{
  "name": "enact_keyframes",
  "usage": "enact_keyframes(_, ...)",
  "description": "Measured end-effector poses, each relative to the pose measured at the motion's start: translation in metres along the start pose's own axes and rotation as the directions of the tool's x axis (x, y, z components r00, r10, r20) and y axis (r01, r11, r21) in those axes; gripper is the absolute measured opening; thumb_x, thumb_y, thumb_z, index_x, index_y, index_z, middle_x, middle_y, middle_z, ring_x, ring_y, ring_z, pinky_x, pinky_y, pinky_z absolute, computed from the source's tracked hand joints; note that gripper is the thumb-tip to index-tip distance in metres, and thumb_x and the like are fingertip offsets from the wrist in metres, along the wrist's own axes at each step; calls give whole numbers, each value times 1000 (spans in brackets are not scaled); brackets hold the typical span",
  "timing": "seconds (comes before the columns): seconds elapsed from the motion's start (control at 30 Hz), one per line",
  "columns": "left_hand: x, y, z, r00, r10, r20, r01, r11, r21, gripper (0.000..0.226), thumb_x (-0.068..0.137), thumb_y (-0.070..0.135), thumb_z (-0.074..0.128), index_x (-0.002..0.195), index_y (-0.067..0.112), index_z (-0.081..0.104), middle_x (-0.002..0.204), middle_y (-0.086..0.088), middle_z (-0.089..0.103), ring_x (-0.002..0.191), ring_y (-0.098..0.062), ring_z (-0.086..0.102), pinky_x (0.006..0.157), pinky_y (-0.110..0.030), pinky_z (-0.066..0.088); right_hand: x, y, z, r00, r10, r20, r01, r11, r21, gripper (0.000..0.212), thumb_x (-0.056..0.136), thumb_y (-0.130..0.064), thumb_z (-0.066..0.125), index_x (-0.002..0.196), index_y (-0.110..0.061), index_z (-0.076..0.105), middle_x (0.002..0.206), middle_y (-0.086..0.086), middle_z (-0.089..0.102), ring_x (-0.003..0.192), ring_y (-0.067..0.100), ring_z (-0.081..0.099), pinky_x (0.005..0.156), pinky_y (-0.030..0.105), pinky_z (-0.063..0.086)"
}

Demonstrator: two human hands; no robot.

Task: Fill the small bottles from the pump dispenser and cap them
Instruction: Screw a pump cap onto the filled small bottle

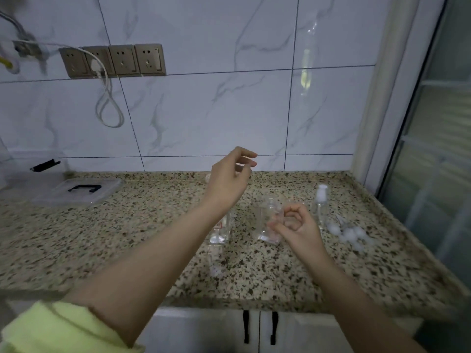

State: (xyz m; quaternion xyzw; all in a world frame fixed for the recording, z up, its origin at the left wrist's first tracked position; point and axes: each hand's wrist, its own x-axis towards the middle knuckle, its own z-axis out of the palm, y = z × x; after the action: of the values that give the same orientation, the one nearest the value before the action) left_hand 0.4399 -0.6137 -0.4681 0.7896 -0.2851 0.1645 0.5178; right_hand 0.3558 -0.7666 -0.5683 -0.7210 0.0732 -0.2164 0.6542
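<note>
A clear pump dispenser (219, 231) with a red mark stands on the counter, its top hidden behind my left wrist. My left hand (229, 179) hovers above it with loosely curled fingers and holds nothing that I can see. My right hand (297, 226) has its fingers curled against a small clear bottle (267, 220) that leans slightly and is blurred. Thumb and forefinger form a ring beside the bottle. Another small clear bottle (216, 266) lies on the counter in front of the dispenser. A small bottle with a white spray top (320, 202) stands to the right.
A heap of white caps and pump tops (350, 234) lies at the right. A clear plastic box lid with a black handle (84, 189) sits at the far left. The speckled granite counter (127, 238) ends at a tiled wall behind and a glass door on the right.
</note>
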Motion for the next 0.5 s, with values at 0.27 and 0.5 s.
enact_keyframes(0.27,-71,-43,39,974,-43,224,27,997,78,32,96,9,58,123,26,56,112,12,62,99,0,59,85,-21,53,-23,32,-16,991,63,-114,-66,997,-27,39,77,-18,87,103,-19,57,110,-2,67,98,17,68,74,24,56)
enact_keyframes(0.5,-106,-65,68,915,-138,378,101,988,117,48,87,16,72,131,23,53,120,9,61,109,-7,60,92,-22,51,-32,41,-26,985,91,-146,-111,984,-139,43,72,-27,91,101,-27,58,111,-7,67,91,20,72,86,48,61)
